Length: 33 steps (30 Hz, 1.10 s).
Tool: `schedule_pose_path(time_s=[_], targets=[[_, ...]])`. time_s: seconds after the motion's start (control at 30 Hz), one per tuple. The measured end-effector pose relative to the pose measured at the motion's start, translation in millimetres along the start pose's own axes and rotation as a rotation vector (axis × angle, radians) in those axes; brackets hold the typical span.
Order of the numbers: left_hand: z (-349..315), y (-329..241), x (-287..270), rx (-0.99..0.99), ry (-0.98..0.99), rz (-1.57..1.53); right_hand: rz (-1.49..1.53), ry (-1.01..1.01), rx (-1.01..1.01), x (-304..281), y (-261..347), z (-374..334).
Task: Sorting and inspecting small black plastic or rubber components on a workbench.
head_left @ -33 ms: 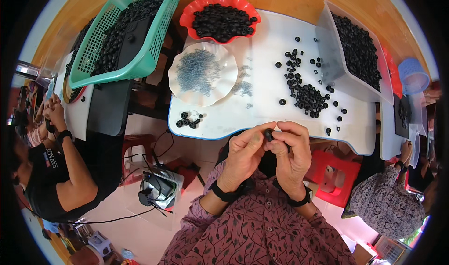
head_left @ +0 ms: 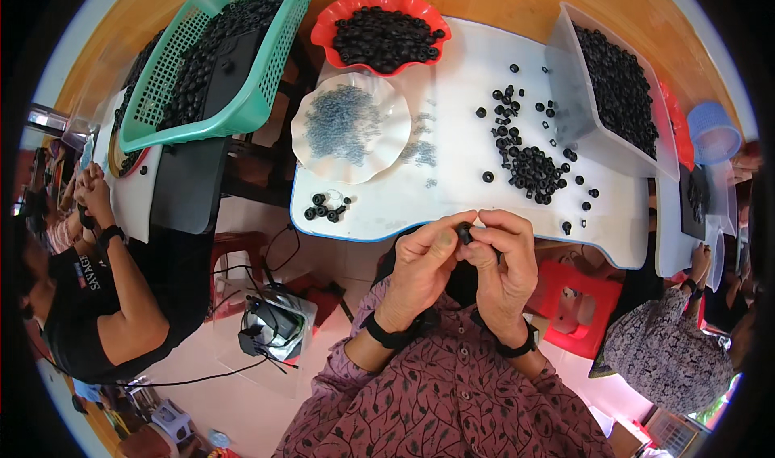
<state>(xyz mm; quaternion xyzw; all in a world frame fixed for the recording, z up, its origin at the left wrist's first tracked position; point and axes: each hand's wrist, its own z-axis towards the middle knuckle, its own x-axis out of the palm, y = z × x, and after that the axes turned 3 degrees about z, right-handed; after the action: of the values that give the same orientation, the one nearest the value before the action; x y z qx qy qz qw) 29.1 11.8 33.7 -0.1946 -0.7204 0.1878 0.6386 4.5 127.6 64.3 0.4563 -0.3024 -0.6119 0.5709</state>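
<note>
Just off the table's front edge, my left hand [head_left: 421, 262] and my right hand [head_left: 504, 268] meet, both closed in a pinch. Between their fingertips is a small black rounded part [head_left: 464, 233], partly covered by the fingers. Beyond my right hand, similar small black parts [head_left: 535, 173] lie in a heap with several scattered round it. A few more black parts [head_left: 321, 211] sit at the table's front left corner. Behind those stands a white wavy-rimmed plate [head_left: 394, 153] bearing a mass of tiny greyish pieces [head_left: 339, 123], too small to name; some lie loose beside it.
A red scalloped bowl [head_left: 323, 31] of black parts stands at the back. A clear plastic bin [head_left: 565, 94] of them is at the right, a green basket [head_left: 242, 111] at the left. A co-worker [head_left: 121, 296] sits left, another person [head_left: 670, 345] right. A red stool [head_left: 577, 304] stands below the table.
</note>
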Motion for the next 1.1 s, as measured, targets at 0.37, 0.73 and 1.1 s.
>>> schedule_pose_path(time_s=[0.37,0.73,1.1], targets=[[2,0,-6,0.048,-0.02,0.039,0.04,0.001,0.038,2,6,4],[3,3,-7,0.047,-0.097,0.127,0.195,0.023,0.202,1,-1,2],[2,4,-11,0.085,-0.137,0.217,0.209,0.082,0.301,-2,-3,1]])
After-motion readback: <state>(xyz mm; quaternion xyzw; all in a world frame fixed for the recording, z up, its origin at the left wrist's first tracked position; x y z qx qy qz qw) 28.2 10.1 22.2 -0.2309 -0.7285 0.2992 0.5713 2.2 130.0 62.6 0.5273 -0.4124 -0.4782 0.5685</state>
